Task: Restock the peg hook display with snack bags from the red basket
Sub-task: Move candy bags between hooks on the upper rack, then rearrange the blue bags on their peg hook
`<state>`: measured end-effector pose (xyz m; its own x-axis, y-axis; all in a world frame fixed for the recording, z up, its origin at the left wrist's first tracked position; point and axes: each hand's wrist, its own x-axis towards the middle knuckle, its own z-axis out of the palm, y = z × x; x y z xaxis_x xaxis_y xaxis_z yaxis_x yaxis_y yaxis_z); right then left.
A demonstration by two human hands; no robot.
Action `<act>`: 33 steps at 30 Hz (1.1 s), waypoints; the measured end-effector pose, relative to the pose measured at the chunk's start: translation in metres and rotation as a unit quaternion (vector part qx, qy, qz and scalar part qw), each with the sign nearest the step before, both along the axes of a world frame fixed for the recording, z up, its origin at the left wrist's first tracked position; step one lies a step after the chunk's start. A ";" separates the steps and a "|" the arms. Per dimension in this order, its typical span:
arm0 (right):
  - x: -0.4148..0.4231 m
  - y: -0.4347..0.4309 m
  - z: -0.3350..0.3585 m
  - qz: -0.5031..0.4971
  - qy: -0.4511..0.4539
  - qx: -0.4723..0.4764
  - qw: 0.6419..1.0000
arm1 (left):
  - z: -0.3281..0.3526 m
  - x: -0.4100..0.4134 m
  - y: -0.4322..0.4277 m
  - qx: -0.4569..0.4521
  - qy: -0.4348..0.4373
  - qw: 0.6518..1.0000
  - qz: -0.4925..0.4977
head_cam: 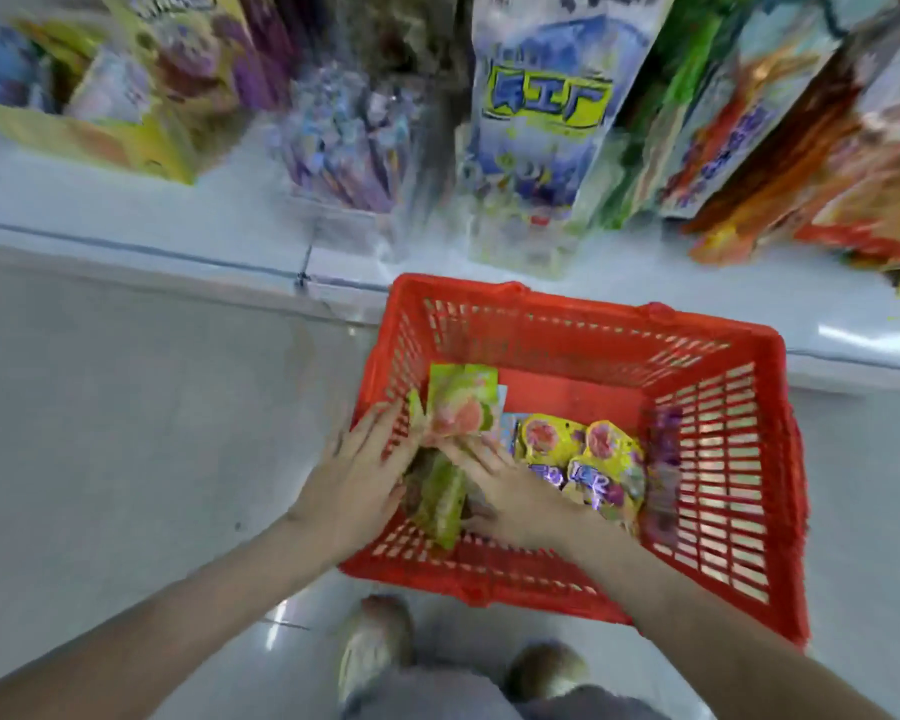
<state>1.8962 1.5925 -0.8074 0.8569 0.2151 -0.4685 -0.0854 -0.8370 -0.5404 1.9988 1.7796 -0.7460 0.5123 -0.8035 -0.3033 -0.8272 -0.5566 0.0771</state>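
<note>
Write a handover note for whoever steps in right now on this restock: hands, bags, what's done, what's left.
Left hand: in the red basket, straight fingers against the green bags.
Right hand: on the same bags; grip blurred, unclear.
Yellow bags lie beside them in the basket, which sits on the floor below the display.
Done: bags in hand not yet out of the basket.
Left: hang green and yellow bags.

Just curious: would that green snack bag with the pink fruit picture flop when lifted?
Probably floppy: the green snack bag with the pink fruit picture looks like thin, flat film. Likely light: small inside the red plastic basket.
</note>
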 end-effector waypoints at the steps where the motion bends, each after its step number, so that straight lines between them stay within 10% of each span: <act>1: 0.008 0.004 -0.019 0.091 -0.028 -0.040 0.995 | -0.017 0.003 -0.002 -0.005 -0.010 1.000 -0.007; 4: 0.023 0.002 -0.056 0.172 -0.181 -0.069 0.966 | -0.050 0.008 -0.006 -0.047 -0.058 0.997 -0.035; 8: 0.049 -0.019 -0.073 -0.038 -0.291 0.011 0.956 | -0.057 0.009 -0.019 -0.128 -0.096 0.977 -0.144; 12: 0.069 -0.029 -0.075 -0.280 -0.264 0.004 0.923 | -0.050 0.007 -0.044 0.095 -0.124 0.946 -0.283; 16: 0.046 -0.036 -0.097 -0.401 -0.060 0.071 0.911 | -0.068 0.025 -0.047 0.298 -0.211 0.916 -0.165; 20: 0.015 -0.013 -0.130 -0.332 0.158 0.112 0.923 | -0.077 0.033 -0.042 0.334 -0.260 0.889 -0.175; 23: 0.018 0.003 -0.135 -0.394 0.130 0.134 0.900 | -0.084 0.033 -0.040 0.327 -0.272 0.885 -0.186; 28: 0.031 0.007 -0.125 -0.640 0.102 0.350 0.677 | -0.080 0.032 -0.038 0.274 -0.257 0.910 -0.177; 33: 0.035 0.027 -0.120 -0.545 0.150 0.333 0.755 | -0.074 0.028 -0.043 0.227 -0.210 0.941 -0.136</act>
